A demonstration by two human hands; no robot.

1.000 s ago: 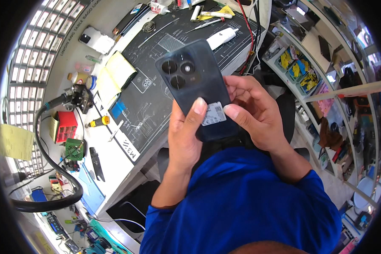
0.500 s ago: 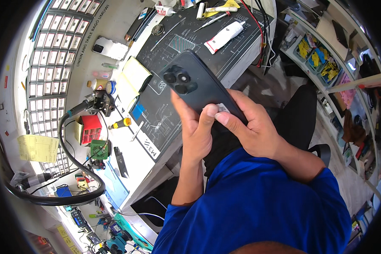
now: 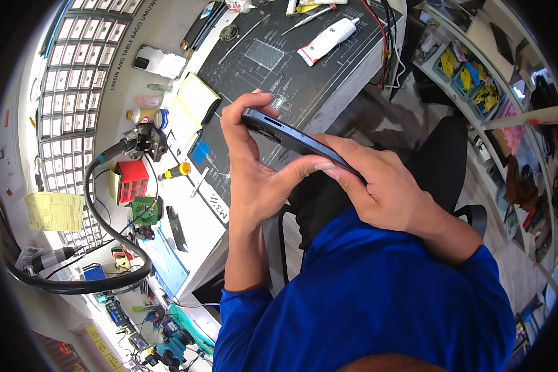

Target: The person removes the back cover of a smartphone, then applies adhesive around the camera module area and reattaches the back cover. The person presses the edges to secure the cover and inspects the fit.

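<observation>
A dark smartphone (image 3: 297, 140) is held up edge-on between both hands, over the near edge of the bench. Its side edge with a slot faces me, and only a sliver of the camera side shows. My left hand (image 3: 254, 167) grips the far left end, fingers curled around the corner and thumb along the lower edge. My right hand (image 3: 378, 177) is closed around the near right end, its thumb tip meeting the left thumb. Beyond the phone lies a dark printed work mat (image 3: 316, 80), with an open notebook (image 3: 195, 105) at its left.
A white tube (image 3: 328, 42) and a screwdriver (image 3: 309, 18) lie on the mat. Left of it are a yellow-handled tool (image 3: 177, 172), a red box (image 3: 133, 181) and a black flexible arm (image 3: 115, 286). Small drawers (image 3: 74, 87) line the wall; shelves with bins (image 3: 468, 77) stand right.
The phone has turned from showing its camera back to standing edge-on. My left hand has moved left and up and now wraps around its far end.
</observation>
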